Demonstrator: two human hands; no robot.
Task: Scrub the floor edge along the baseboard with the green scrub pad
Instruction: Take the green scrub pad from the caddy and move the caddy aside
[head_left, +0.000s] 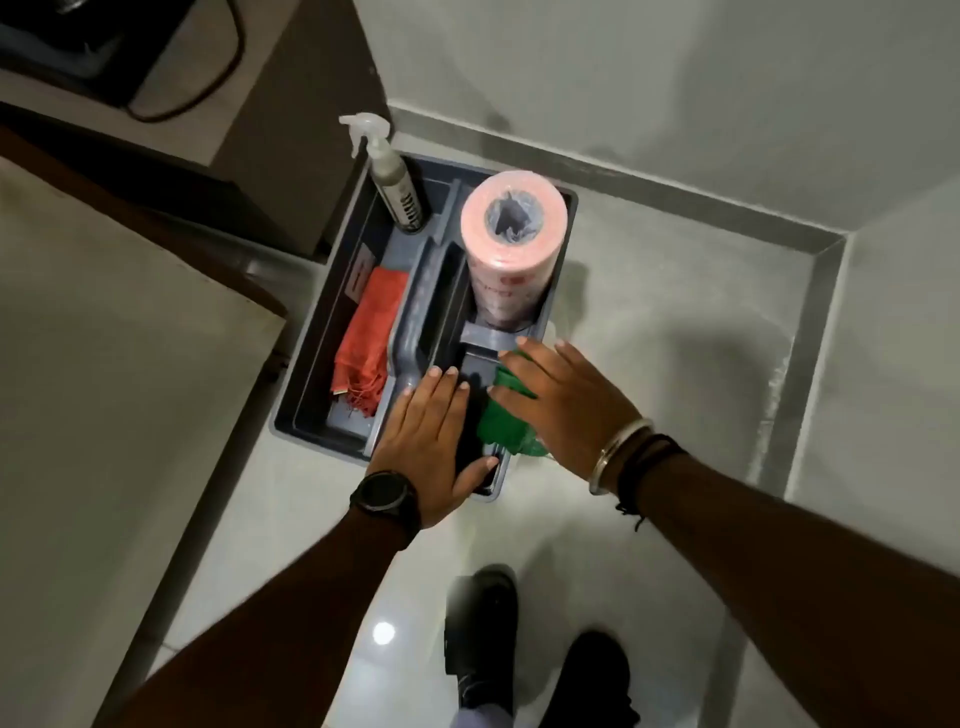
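Observation:
The green scrub pad (497, 427) sits at the front right compartment of a grey cleaning caddy (311, 332) on the floor. My right hand (566, 400) lies over the pad, thumb wrapped across its green edge, fingers reaching toward the caddy's divider. My left hand (431, 441) rests flat on the caddy's front rim beside the handle and holds nothing. The grey baseboard (675, 195) runs along the far wall to a corner, then down the right wall (802, 364).
In the caddy stand a spray bottle (392, 176) and a pink wipe roll (511, 244); an orange cloth (366, 343) lies in its left side. A dark cabinet (291, 135) and a bed edge (104, 364) are on the left. My shoes (480, 639) stand on glossy tile.

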